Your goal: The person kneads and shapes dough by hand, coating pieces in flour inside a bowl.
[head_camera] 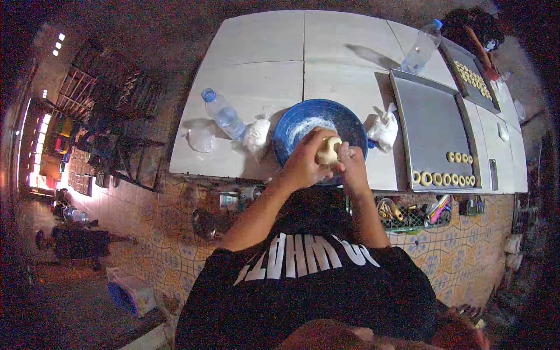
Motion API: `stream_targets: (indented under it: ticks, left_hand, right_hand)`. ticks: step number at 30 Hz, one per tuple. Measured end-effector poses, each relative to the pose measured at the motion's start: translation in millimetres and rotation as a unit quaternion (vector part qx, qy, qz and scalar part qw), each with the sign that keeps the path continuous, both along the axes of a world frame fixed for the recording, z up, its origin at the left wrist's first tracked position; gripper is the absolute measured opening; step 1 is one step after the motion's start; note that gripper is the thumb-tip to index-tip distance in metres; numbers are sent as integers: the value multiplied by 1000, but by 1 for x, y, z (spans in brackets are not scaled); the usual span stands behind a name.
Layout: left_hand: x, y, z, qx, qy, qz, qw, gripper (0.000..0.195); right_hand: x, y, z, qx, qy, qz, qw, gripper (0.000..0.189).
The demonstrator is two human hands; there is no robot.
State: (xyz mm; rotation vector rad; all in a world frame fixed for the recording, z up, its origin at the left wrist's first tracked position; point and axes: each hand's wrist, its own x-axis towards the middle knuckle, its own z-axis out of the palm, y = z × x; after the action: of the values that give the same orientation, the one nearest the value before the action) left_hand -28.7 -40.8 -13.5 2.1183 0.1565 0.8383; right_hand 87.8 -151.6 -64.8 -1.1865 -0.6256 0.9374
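My left hand (305, 161) is wrapped around a lump of pale dough (329, 152), held above a blue basin (286, 124). From the other side, my right hand (352, 164) grips the same lump with its fingertips. White flour or powder (308, 124) coats part of the basin's inside; my hands hide its near side. A knotted plastic bag of white powder (384, 131) rests right of the basin, and another bag of white powder (257, 134) lies to its left. Farther right, a metal baking tray (433, 113) holds several dough rings (446, 179) in rows near its front edge.
Left on the tiled table (258, 39) are a clear plastic bottle (225, 114) and a crumpled clear bag (201, 139). A larger bottle (422, 48) stands behind the tray. Another person (474, 33) reaches towards a second tray (474, 81) of rings. Below the table edge hangs a crate (409, 216).
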Motion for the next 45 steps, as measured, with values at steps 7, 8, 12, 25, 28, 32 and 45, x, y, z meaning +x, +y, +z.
stream_targets:
  ticks: [7,8,12,25,28,32,45]
  left_hand:
    - [2,-1,-18,-334,-86,133,929,24]
    - [2,-1,-19,-384,-121,152,902,24]
    - [-6,18,-12,-486,-128,143,852,25]
    - [-7,-14,39,136,185,85,970,59]
    - [-11,-8,24,91,162,31,982,71]
    - [-7,-2,27,44,98,27,994,66]
    - [-10,2,22,35,104,-11,994,66]
  right_hand:
    - [-8,3,29,24,32,77,996,75]
    - [-9,5,29,1,83,45,995,73]
    - [7,4,19,-53,47,14,997,62]
    - [-10,6,11,115,377,130,910,56]
    - [0,7,11,141,310,64,938,49]
    - [10,7,-7,128,270,40,953,38]
    - [-4,14,2,63,229,-66,969,16]
